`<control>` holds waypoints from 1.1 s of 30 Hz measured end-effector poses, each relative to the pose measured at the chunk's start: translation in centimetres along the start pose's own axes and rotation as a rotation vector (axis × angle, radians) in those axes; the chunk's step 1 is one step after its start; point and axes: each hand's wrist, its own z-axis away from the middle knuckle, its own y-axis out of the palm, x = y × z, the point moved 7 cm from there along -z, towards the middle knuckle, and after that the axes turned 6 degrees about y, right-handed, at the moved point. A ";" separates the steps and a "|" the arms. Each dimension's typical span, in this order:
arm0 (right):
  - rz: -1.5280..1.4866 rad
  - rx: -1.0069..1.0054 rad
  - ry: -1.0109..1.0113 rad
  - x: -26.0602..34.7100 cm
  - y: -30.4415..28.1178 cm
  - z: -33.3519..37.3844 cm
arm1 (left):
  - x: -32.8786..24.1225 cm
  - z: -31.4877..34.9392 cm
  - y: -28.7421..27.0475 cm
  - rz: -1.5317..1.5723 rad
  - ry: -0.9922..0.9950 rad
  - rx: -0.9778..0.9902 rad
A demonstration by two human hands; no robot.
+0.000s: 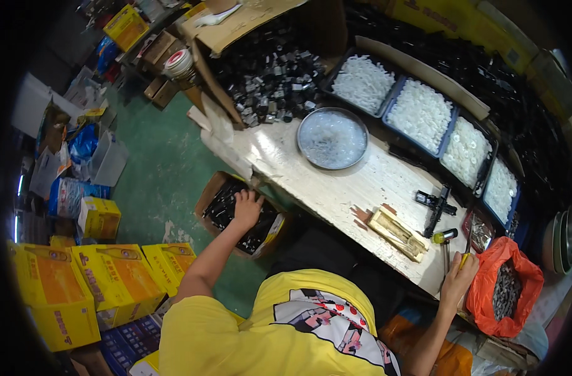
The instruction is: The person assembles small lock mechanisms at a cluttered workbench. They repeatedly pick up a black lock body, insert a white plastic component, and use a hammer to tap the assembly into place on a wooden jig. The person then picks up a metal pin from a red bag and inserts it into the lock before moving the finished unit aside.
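My left hand (247,210) reaches down into a cardboard box (206,199) of black plastic parts (222,203), beside the workbench on the left. Its fingers are apart on the parts, and I see nothing gripped in them. At the bench's front right edge, my right hand (458,281) is closed around a thin yellow-handled tool (465,258); its tip cannot be made out. Close by lie a screwdriver (446,235) with a yellow and black handle, a pale grooved block (399,233) and black assembled pieces (435,210). An orange-red plastic bag (493,250) of small grey metal pieces (507,291) sits right of that hand.
On the white bench (273,150) stands a round metal tray (333,138) of small clear pieces. Several bins of white parts (421,116) line its back. Black and silver pieces (273,81) are heaped at the far left. Yellow cartons (116,276) stand on the green floor (154,150).
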 end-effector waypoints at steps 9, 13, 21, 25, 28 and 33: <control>0.330 -0.095 0.146 -4.6 1.2 -1.4 | -1.4 -3.0 -11.2 1.587 -0.160 0.810; 0.404 -0.294 0.057 -1.2 -0.9 -2.2 | 1.6 -5.5 -15.0 1.539 -0.255 0.559; 0.156 0.006 -0.162 8.4 5.3 -5.6 | 6.7 -11.2 -18.1 0.844 -0.269 -0.415; 0.108 -0.017 -0.175 8.5 7.2 -6.6 | 7.0 -12.6 -17.9 0.678 -0.353 -0.548; -0.136 -0.087 -0.242 9.6 4.3 -6.8 | 6.7 -14.4 -17.5 0.560 -0.405 -0.581; -0.222 0.159 -0.442 12.5 1.1 -2.4 | 8.1 -15.9 -14.5 0.641 -0.473 -0.599</control>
